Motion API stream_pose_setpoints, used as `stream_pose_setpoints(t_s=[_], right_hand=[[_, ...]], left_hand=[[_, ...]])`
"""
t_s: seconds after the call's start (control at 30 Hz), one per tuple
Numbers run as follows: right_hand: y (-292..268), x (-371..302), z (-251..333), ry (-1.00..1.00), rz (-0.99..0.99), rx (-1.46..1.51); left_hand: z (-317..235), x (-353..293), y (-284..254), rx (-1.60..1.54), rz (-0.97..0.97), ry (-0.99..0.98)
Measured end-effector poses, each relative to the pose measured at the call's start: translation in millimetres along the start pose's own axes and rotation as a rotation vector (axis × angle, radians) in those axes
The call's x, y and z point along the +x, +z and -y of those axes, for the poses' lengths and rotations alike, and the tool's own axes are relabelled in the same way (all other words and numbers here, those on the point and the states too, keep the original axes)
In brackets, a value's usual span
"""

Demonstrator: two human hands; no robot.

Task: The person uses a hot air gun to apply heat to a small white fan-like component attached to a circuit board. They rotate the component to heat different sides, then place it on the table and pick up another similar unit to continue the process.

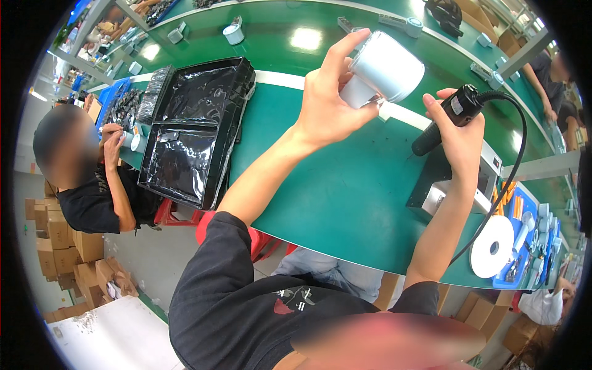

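My left hand [327, 105] is raised above the green bench and closed around a pale blue, cup-shaped plastic housing [391, 68] with a short stem. The housing is tilted, its rounded end toward the right. To the right, my right hand [461, 132] grips a black electric screwdriver [459, 108], whose cable leaves its upper end. The tool's narrow tip points down and left, apart from the housing. Just below the right hand sits a metal-and-dark box [431, 196], partly covered by my forearm.
Left on the bench lies a plastic-wrapped black divided tray [185, 139]; beyond it a co-worker [80, 166] handles a similar part. At right are a white disc [492, 246] and a blue tray [515, 271] of parts. Pale blue units [233, 34] stand on the far green surface.
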State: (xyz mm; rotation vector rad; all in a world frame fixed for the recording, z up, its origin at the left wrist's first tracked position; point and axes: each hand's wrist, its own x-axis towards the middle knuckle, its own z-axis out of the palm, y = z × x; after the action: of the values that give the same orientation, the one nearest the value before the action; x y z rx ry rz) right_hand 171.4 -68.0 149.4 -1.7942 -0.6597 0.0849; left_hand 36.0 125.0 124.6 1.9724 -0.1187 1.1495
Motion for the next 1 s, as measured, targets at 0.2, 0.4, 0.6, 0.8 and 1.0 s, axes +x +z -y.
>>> stream_pose_setpoints(t_s=[0.2, 0.4, 0.6, 0.8, 1.0], right_hand=[[-1.1, 0.6, -1.6, 0.002, 0.005, -0.005], [1.6, 2.2, -3.2, -0.007, 0.023, 0.026], [-0.6, -0.1, -4.0, -0.018, 0.003, 0.067], [0.2, -0.8, 3.0, 0.008, 0.067, 0.015], [-0.9, -1.3, -1.1, -0.028, 0.048, 0.064]], left_hand=[[-3.2, -0.2, 0.7, -0.040, 0.015, -0.067], [-9.5, 1.6, -2.3, -0.196, -0.024, -0.210], [-8.7, 5.4, -6.5, -0.656, -0.014, -0.543], [-9.4, 4.8, -8.3, -0.766, 0.007, -0.657], [1.4, 5.8, -7.3, -0.996, -0.010, -0.716]])
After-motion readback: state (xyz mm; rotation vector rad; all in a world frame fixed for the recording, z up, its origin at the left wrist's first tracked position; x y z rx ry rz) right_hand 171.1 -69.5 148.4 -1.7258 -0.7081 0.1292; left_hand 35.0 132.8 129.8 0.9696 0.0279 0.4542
